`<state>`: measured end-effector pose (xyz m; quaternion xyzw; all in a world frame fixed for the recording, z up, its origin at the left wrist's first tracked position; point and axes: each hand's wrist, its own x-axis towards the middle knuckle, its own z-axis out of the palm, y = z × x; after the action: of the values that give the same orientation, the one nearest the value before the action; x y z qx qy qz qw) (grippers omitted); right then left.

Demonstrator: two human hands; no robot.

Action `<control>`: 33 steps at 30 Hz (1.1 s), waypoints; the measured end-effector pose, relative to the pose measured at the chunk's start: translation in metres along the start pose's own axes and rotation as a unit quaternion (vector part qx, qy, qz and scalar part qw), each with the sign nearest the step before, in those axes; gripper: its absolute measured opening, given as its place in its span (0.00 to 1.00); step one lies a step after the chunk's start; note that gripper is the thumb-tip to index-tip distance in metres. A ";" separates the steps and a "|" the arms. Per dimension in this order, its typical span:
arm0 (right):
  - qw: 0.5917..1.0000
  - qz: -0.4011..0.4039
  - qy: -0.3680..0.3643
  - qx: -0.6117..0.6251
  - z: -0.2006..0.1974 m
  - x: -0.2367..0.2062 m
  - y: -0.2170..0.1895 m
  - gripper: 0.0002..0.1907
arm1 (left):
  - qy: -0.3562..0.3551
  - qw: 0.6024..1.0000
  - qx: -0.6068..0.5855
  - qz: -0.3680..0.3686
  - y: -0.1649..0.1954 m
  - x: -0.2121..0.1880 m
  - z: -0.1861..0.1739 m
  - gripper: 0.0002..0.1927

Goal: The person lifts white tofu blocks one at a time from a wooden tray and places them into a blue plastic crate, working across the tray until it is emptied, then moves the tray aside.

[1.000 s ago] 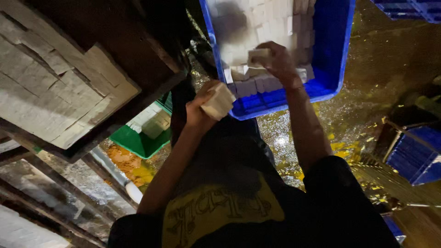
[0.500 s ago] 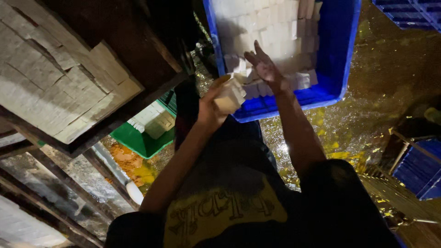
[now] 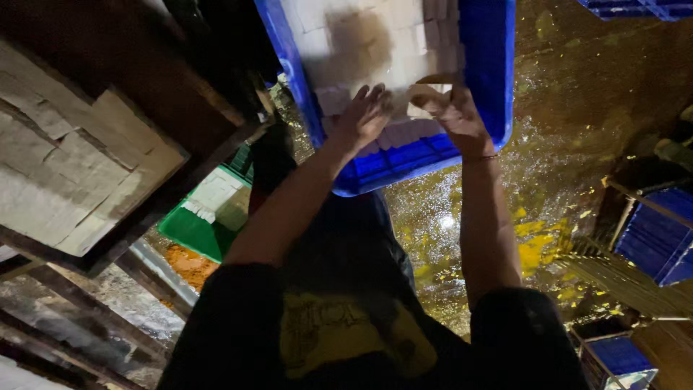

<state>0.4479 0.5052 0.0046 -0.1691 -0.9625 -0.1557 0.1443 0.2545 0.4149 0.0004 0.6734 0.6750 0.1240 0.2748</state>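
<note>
Left hand: the left hand (image 3: 367, 114) lay flat with fingers spread on the white blocks (image 3: 361, 43) in the blue crate (image 3: 491, 65), gripping nothing
Right hand: the right hand (image 3: 451, 112) pinched one white block (image 3: 424, 108) at the pile's near edge
Blocks: packed in rows inside the crate, over a wet, yellow-spattered floor (image 3: 462, 224)
Left side: a wooden tray (image 3: 79, 166) of pale slabs; below it a green tray (image 3: 191, 231)

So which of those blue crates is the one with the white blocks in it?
The big blue crate at top centre, where both hands reach in. It is packed with white blocks; the blue crates at the right edge show no blocks.
</note>
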 end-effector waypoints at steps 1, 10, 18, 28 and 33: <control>0.998 -0.008 0.030 -0.052 -0.001 0.002 0.000 0.34 | -0.051 0.999 0.003 0.003 -0.004 0.002 0.003 0.11; 0.670 0.370 -0.281 0.579 0.005 0.045 -0.006 0.26 | -0.063 0.981 0.166 0.080 -0.004 0.002 -0.006 0.10; 0.730 0.382 -0.286 0.490 0.012 0.071 -0.028 0.21 | -0.129 0.955 0.212 0.160 -0.012 -0.022 -0.011 0.11; 0.827 0.127 -0.275 0.474 0.023 0.048 -0.057 0.22 | -0.103 0.977 0.149 0.109 -0.017 -0.069 0.015 0.22; 0.651 0.324 -0.297 0.619 0.027 0.040 -0.046 0.23 | -0.050 0.993 -0.096 0.040 -0.010 -0.121 0.000 0.26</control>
<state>0.3883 0.4848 -0.0181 -0.3789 -0.7108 0.5915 -0.0364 0.2395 0.2958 0.0199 0.6754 0.6182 0.1654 0.3664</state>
